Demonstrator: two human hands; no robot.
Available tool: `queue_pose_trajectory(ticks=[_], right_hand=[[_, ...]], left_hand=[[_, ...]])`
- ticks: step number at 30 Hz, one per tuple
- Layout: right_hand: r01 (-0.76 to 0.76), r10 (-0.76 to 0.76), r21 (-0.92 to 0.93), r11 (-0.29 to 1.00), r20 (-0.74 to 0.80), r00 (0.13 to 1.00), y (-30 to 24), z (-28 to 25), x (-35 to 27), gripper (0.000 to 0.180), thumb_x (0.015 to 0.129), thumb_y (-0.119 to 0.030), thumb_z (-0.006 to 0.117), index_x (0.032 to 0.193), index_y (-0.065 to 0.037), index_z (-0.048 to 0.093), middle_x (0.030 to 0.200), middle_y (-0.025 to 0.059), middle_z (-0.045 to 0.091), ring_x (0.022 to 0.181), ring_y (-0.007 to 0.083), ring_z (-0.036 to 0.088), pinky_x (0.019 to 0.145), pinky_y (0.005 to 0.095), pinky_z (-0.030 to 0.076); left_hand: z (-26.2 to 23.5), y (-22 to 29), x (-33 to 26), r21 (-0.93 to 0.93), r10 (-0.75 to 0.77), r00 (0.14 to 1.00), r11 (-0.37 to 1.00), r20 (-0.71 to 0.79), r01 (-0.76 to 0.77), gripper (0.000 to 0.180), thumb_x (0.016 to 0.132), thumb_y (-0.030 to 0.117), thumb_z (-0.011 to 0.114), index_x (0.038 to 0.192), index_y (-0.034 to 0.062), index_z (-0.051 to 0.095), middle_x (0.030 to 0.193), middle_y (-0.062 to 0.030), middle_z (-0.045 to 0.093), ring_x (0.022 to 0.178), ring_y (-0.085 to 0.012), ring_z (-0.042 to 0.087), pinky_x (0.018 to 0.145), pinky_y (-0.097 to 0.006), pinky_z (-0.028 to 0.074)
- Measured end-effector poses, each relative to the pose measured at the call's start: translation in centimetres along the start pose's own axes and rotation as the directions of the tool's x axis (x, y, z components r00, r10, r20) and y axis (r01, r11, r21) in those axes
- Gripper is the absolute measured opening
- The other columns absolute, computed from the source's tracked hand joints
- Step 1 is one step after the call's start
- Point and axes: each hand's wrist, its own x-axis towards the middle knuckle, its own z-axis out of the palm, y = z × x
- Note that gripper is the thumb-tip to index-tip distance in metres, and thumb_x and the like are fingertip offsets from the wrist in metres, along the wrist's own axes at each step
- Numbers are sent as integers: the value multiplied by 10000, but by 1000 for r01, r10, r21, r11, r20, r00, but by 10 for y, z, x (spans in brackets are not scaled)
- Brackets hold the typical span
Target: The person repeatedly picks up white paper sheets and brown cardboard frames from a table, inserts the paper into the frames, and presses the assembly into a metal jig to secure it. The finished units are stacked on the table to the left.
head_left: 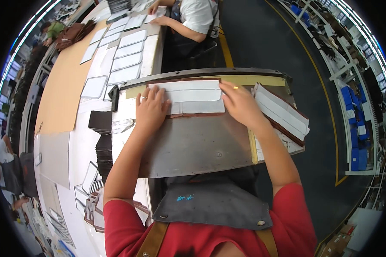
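Observation:
A flat white panel with brown edges (193, 95) lies along the far side of a grey metal work plate (193, 147). It has a stitched-looking line across it and a second white layer below. My left hand (151, 107) rests on its left end, fingers spread and mostly flat, a ring on one finger. At the right end, my right hand (243, 105) grips the panel's edge between thumb and forefinger; its other fingers are curled and partly hidden. To the right of that hand, a pile of similar white panels with brown edges (283, 111) lies at a slant.
A metal bar (201, 73) borders the plate's far side. Stacks of dark pieces (102, 147) stand left of it. White dark-edged panels (126, 62) lie on the long table, where another person (197, 19) works. Blue bins (359, 128) fill shelving across the aisle.

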Motion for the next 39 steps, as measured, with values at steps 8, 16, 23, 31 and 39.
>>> queue_pose_trajectory(ticks=[8,16,23,31,39], right_hand=[[76,-25,-338,938,151,988,13,45,24,385,917,-205,518,1249,-9,522,1318,137,523,1251,275,467,1056,391,355],[64,-17,-398,915,123,992,24,42,24,361,922,-186,513,1240,-17,529,1337,131,508,1261,280,455,1063,404,348],[-6,42,-312,950,110,993,7,37,25,336,828,-75,553,1150,20,563,1139,138,580,1091,296,551,940,373,451],[131,-113,-494,859,66,991,9,52,15,378,783,-24,527,1145,82,553,1162,206,581,1114,325,549,966,370,443],[146,-126,-495,856,74,989,10,49,14,388,781,-36,533,1153,74,553,1162,201,582,1110,322,556,956,364,455]], left_hand=[[-1,-3,-1,-33,2,1000,999,-7,-3,417,945,334,469,1317,147,482,1384,-108,452,1297,-304,388,1085,-490,247],[5,5,11,-146,34,999,989,19,-31,409,943,285,475,1321,128,479,1397,-159,422,1280,-384,386,1029,-448,335],[2,4,9,-121,44,995,991,-93,-56,395,892,267,567,1254,116,525,1171,-131,520,1089,-343,491,939,-446,384],[-1,8,8,-123,24,998,992,-64,-32,321,849,195,614,1135,61,555,1128,-117,542,1042,-342,528,889,-406,421],[-3,3,9,-106,79,990,990,-116,-91,261,846,174,610,1094,100,573,1068,-104,555,999,-334,535,849,-422,429]])
